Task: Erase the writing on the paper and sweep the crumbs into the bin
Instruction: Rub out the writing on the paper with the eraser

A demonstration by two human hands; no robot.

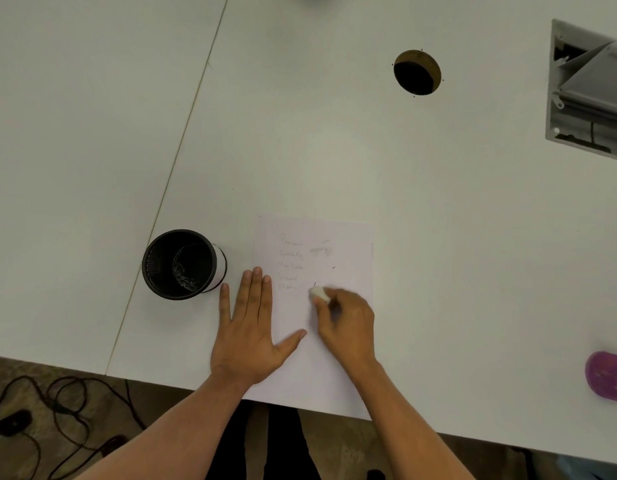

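Note:
A white sheet of paper (348,268) lies near the table's front edge, with several faint pencilled lines of writing (290,261) on its upper left and a grey smudge to their right. My left hand (250,327) lies flat, fingers spread, on the paper's left edge. My right hand (345,323) grips a small white eraser (319,293), pressed onto the paper just right of the lowest written line. A few dark crumbs (333,267) lie on the sheet. The black mesh bin (182,265) stands left of the paper, with scraps inside.
The white table (300,150) has a seam running diagonally on the left, a round cable hole (417,72) at the back and an open grey cable box (591,95) at the far right. A purple object (608,377) sits at the right edge. Cables lie on the floor at bottom left.

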